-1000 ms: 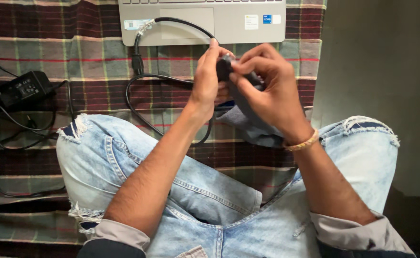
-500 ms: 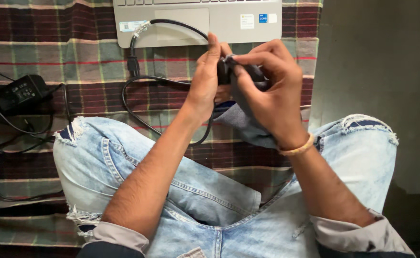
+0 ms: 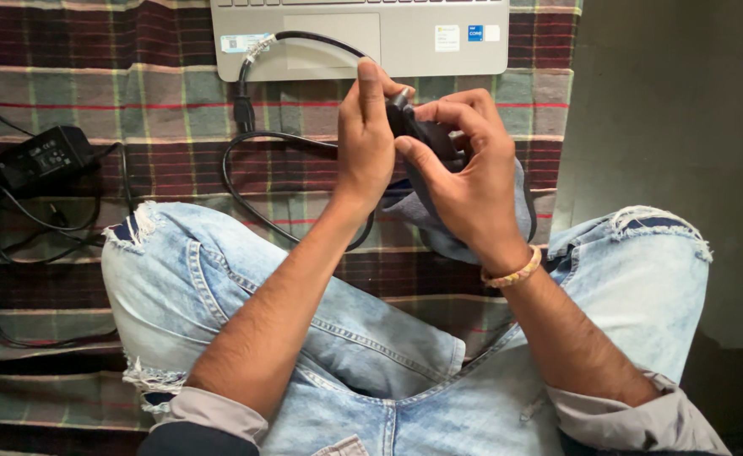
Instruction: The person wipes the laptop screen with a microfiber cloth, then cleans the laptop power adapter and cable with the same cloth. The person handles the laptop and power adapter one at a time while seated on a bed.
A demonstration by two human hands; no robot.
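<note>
black device: we see a small black object (image 3: 412,125) held up between both hands, over the plaid blanket and just below the laptop's front edge (what kind of device it is we cannot tell).
left hand: the left hand (image 3: 366,139) pinches the object's left side, index finger raised straight.
right hand: the right hand (image 3: 466,181) wraps the object from the right, with a grey-blue cloth (image 3: 439,221) bunched under the palm.
cable: a black cable (image 3: 257,160) loops from the laptop across the blanket toward the hands.
laptop: a silver laptop (image 3: 439,34) lies at the top.
blanket: a plaid blanket (image 3: 135,93) covers the surface.
adapter: a black power adapter (image 3: 40,156) sits well apart at far left.
legs: crossed legs in light ripped jeans (image 3: 338,338) fill the foreground.
</note>
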